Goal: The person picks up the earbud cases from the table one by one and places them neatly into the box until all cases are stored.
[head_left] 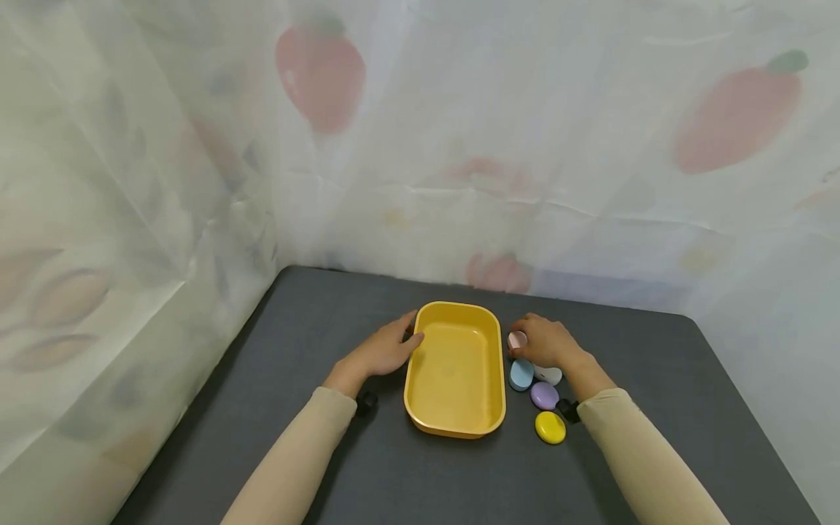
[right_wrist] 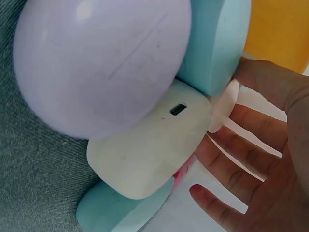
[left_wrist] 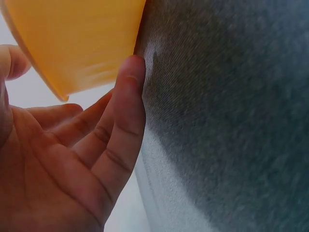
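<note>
A yellow tray (head_left: 455,429) with rounded corners stands on the dark table. My left hand (head_left: 387,345) is at its left side, thumb over the rim and fingers along the outer wall; in the left wrist view the fingers (left_wrist: 126,104) lie fairly straight beside the yellow wall. Right of the tray, my right hand (head_left: 547,341) pinches a pale pink disc (head_left: 517,340) between thumb and fingers. Just below that disc sits a light blue disc (head_left: 521,375), beside a white rounded piece (head_left: 547,375) with a small dark slot, seen in the right wrist view.
A purple disc (head_left: 545,396) and a yellow disc (head_left: 550,428) lie nearer, by the right wrist. The right wrist view also shows a teal piece (right_wrist: 104,203) behind the white one. Fruit-printed cloth (head_left: 459,219) hangs behind and left of the table (head_left: 656,408).
</note>
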The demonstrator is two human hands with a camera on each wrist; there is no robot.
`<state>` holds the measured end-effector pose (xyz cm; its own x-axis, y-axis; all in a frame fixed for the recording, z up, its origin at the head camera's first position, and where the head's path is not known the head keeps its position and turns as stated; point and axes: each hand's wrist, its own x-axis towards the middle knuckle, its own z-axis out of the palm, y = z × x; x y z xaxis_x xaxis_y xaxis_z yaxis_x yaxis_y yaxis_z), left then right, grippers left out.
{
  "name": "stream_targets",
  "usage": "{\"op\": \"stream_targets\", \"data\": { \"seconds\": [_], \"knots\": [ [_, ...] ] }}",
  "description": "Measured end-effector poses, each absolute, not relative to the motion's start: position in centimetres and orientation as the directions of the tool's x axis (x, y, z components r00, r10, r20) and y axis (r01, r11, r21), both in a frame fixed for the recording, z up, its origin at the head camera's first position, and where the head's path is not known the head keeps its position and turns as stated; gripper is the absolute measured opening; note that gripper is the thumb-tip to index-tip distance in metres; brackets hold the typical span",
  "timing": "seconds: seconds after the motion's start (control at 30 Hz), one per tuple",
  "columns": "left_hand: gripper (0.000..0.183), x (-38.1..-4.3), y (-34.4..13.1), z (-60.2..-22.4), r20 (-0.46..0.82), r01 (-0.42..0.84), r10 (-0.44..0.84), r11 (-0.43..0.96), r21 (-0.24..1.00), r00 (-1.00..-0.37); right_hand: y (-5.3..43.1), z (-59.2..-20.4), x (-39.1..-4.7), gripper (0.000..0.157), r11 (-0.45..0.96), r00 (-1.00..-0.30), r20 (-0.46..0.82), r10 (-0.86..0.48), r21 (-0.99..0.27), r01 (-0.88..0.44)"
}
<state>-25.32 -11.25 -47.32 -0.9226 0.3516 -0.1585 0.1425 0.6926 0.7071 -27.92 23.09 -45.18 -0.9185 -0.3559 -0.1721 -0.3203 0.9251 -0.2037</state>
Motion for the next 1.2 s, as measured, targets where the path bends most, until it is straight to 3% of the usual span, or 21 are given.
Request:
{"op": "stream_targets", "data": {
  "seconds": [1.2],
  "knots": [
    [0.062, -24.3, -11.0, -49.4, -0.042, 0.216, 0.398, 0.58, 0.786, -0.916, 23.2, -43.3, -27.2, 0.056, 0.923, -0.936, -0.119, -0.331, -0.25, -0.294]
  ]
}}
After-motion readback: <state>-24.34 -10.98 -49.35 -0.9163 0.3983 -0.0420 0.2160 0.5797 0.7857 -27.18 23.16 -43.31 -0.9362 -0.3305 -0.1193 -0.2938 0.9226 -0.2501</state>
